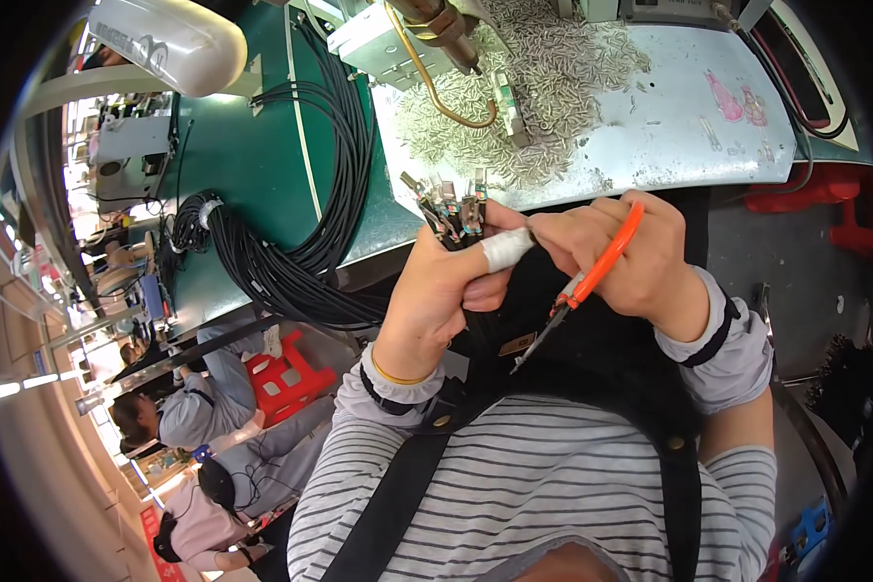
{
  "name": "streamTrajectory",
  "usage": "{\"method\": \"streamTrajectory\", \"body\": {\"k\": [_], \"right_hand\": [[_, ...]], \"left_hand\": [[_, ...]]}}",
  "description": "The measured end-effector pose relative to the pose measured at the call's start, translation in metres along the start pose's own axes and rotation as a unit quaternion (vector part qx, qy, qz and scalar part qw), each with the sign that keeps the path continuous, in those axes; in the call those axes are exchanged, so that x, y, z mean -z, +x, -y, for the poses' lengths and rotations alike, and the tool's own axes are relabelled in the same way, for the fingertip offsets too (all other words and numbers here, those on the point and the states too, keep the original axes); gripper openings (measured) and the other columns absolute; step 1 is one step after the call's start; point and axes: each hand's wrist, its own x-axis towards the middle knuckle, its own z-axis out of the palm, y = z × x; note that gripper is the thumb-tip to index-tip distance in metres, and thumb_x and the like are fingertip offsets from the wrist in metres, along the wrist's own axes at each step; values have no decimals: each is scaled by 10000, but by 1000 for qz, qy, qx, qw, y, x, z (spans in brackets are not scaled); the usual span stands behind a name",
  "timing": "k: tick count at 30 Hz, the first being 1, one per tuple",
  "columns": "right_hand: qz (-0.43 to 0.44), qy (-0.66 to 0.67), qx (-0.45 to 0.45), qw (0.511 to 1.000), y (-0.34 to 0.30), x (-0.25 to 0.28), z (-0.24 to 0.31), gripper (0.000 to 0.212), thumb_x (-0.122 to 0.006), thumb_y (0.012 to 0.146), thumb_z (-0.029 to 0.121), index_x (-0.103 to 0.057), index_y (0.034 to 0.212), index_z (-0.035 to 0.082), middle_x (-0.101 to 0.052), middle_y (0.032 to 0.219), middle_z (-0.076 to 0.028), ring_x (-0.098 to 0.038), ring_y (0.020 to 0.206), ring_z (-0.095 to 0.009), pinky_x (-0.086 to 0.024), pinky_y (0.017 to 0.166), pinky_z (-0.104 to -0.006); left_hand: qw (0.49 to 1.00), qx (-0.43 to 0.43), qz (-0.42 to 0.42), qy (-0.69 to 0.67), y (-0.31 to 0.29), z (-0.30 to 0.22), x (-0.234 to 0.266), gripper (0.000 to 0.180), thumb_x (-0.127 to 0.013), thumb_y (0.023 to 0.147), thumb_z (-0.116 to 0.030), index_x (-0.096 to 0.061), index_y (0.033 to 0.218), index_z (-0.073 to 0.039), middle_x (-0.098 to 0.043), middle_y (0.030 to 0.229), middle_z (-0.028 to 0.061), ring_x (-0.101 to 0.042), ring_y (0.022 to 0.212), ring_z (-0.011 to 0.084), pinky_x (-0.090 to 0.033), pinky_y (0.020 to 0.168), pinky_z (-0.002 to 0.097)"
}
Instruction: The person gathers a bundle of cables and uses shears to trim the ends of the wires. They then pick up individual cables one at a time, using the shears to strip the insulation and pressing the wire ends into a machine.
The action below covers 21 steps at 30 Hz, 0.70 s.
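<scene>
Head view, looking down the person's striped shirt: the left hand (446, 291) is closed in a fist around a bunch of black cables (453, 221), so that their metal connector ends fan out above the knuckles, toward the far side. One finger wears a white tape wrap (506, 249). The right hand (630, 257) is closed around orange-handled scissors (577, 291), fingers through the loop, blades pointing down and near, toward the chest; whether the blades are parted I cannot tell. The two hands touch at the fingertips, just near of the table (689, 126) edge.

Risk, as I judge it: the scissor tips sit close to the shirt and the dark strap, so a slip could nick cloth or skin. The connector ends are held only by the fist; a loosened grip could let them splay or drop. A heap of small metal pins (553, 78) lies on the far table, and coiled black cable bundles (291, 262) hang at the left.
</scene>
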Motion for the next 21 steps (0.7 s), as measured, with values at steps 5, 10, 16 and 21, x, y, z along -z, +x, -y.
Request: {"method": "streamTrajectory", "body": {"k": [5, 10, 16, 21], "right_hand": [[51, 87, -117, 988, 1, -1, 15, 98, -575, 745, 72, -525, 816, 25, -526, 569, -13, -514, 464, -119, -375, 439, -221], [-12, 339, -369, 865, -3, -11, 24, 70, -495, 827, 59, -485, 849, -6, -544, 603, -36, -530, 495, -102, -414, 468, -212], [9, 354, -368, 860, -6, -8, 23, 71, -465, 855, 64, -474, 861, -6, -555, 652, -46, -533, 518, -94, -438, 489, -194], [-56, 563, -476, 673, 9, -2, 29, 82, -509, 834, 79, -488, 819, 2, -549, 638, -53, -529, 503, -112, -435, 463, -199]], "left_hand": [[931, -286, -88, 209, 2, 26, -12, 161, -600, 715, 51, -531, 852, 3, -514, 675, 23, -450, 516, 65, -356, 469, 176], [848, -421, -65, 314, 8, 31, -6, 214, -619, 689, 70, -540, 876, 2, -541, 739, 34, -518, 679, 94, -423, 631, 194], [842, -401, -79, 352, 5, 27, -6, 231, -618, 694, 64, -547, 905, 0, -549, 780, 34, -505, 696, 76, -421, 634, 203], [913, -299, -140, 239, 1, 25, -11, 209, -621, 696, 57, -564, 888, -1, -555, 793, 19, -497, 689, 65, -416, 629, 199]]}}
